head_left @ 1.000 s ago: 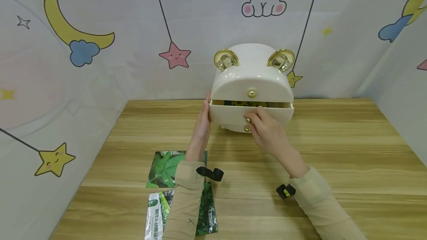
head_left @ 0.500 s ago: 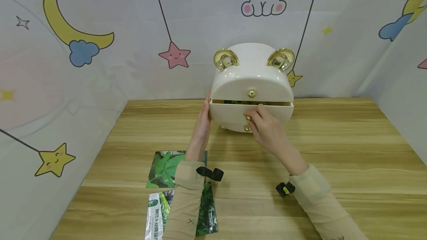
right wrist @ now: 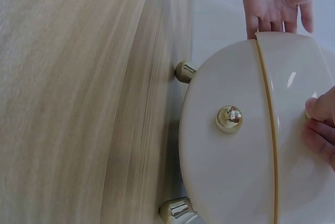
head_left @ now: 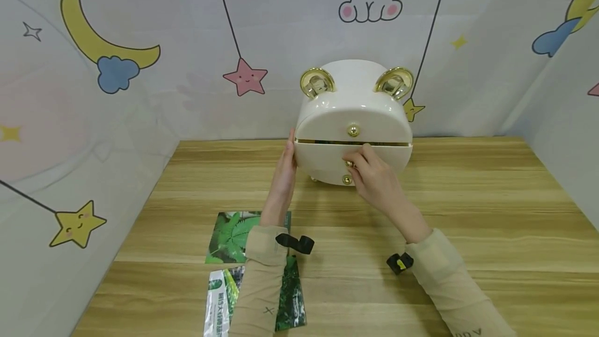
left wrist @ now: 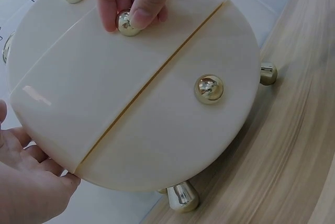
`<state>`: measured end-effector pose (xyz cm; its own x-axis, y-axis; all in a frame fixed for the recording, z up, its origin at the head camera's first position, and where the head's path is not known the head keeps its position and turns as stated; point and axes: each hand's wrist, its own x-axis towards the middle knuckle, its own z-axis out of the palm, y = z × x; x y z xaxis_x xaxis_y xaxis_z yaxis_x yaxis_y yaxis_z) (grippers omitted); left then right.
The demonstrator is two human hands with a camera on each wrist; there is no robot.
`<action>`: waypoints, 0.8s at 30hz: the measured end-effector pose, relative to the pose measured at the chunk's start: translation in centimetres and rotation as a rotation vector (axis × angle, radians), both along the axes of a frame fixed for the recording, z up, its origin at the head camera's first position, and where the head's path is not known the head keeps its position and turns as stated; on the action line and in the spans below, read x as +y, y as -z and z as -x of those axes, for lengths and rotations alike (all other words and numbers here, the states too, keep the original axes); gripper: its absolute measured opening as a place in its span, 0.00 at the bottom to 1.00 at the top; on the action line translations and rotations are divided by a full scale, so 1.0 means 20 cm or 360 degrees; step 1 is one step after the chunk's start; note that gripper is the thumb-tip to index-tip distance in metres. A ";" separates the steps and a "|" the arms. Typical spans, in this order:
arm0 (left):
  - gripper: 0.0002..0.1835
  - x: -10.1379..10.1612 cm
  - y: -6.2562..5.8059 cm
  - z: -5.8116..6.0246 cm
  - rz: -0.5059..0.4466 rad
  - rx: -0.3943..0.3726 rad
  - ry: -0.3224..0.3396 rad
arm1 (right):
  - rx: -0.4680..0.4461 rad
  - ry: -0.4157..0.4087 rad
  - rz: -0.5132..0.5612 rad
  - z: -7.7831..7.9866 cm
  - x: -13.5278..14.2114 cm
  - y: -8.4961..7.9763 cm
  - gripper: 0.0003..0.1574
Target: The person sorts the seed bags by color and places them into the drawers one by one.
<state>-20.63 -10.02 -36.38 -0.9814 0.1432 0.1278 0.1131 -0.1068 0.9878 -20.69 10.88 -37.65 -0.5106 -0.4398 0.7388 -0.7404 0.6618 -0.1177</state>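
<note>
A white rounded drawer box (head_left: pixel 355 85) with gold ears stands on the table. Its middle drawer (head_left: pixel 318 159) juts out slightly, leaving a thin dark gap along the top edge in the head view. My right hand (head_left: pixel 376 181) pinches that drawer's gold knob (left wrist: pixel 127 23) between thumb and fingers. Against the box's left side lies my left hand (head_left: pixel 282 178), its fingers extended along the wall, as the right wrist view shows. The top drawer's knob (head_left: pixel 353 130) and the bottom drawer's knob (right wrist: pixel 229 119) are untouched. Whatever lies inside the drawer is mostly hidden.
On the wooden table (head_left: pixel 491 212), a green leaf-printed packet (head_left: pixel 229 238) and other packets, one a white-and-green packet (head_left: pixel 217 300), lie partly under my left forearm. A cartoon-printed curtain (head_left: pixel 196 30) hangs close behind the box.
The middle drawer has slid inward, pushed by my right hand at its knob. Its opening has narrowed, and the printed contents seen earlier are nearly covered. My left hand has stayed in place.
</note>
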 end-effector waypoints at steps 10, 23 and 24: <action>0.26 0.00 0.00 0.01 -0.0017 0.0018 0.0001 | -0.0007 -0.0012 0.0020 0.02 0.00 0.00 0.14; 0.28 0.00 0.00 0.01 -0.0030 0.0028 -0.0008 | -0.0009 0.0007 0.0009 0.04 0.00 0.01 0.14; 0.28 0.00 0.00 0.01 -0.0027 0.0027 -0.0010 | -0.0009 0.0009 0.0010 0.04 0.00 0.01 0.14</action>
